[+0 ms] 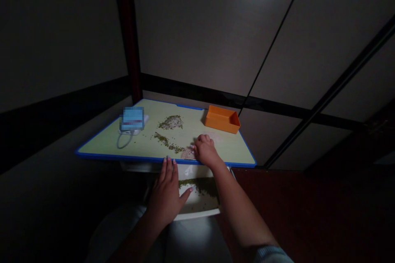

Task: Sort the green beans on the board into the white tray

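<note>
Spread, empty left hand (pixel 168 189) likely braces the blue-edged, pale-yellow counter (pixel 230 150). Right hand (pixel 205 150) curls near small green grains (pixel 170 144), contents hidden.

Blue-grey right sleeve (pixel 273 253), bare forearms (pixel 242 207) and hands (pixel 166 191)

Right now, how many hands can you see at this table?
2: the left hand, at the near blue edge, and the right hand, curled over the pale tabletop.

Orange tray (pixel 219 123), blue-edged pale-yellow table (pixel 234 148), probably olive-green grains (pixel 168 143).
</note>
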Tool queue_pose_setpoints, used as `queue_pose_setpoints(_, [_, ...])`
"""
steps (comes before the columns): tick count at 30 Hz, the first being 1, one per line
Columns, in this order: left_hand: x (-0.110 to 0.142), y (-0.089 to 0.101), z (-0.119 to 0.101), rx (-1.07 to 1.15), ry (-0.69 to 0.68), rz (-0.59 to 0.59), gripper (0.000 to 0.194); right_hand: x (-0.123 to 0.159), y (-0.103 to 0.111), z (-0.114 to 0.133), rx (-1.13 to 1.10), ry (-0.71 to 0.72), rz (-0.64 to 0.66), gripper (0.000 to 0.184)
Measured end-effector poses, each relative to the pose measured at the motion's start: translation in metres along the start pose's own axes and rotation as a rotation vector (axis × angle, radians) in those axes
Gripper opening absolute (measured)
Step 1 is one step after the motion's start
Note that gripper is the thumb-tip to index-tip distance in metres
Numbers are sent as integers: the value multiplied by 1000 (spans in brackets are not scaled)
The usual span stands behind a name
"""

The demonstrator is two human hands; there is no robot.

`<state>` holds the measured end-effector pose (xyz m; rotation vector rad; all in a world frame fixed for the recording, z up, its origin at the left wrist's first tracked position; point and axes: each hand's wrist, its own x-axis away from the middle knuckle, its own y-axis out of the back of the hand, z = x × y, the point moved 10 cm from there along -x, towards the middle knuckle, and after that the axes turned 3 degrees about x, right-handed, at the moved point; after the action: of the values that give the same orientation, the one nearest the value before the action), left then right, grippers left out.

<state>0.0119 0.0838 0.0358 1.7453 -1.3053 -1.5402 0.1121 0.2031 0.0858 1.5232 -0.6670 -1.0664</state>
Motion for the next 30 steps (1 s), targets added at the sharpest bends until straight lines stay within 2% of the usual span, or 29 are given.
queue_pose_setpoints(13, [0,0,0,21,-13,-30,84,3,-1,-5,-21,27,32,27])
queue_pose_setpoints(18, [0,0,-1,0,-9,-3,84,4,-3,-7,-20,26,34,27])
queue_pose_setpoints(30, [-1,1,0,17,-1,-4,84,6,1,-7,-42,42,0,26])
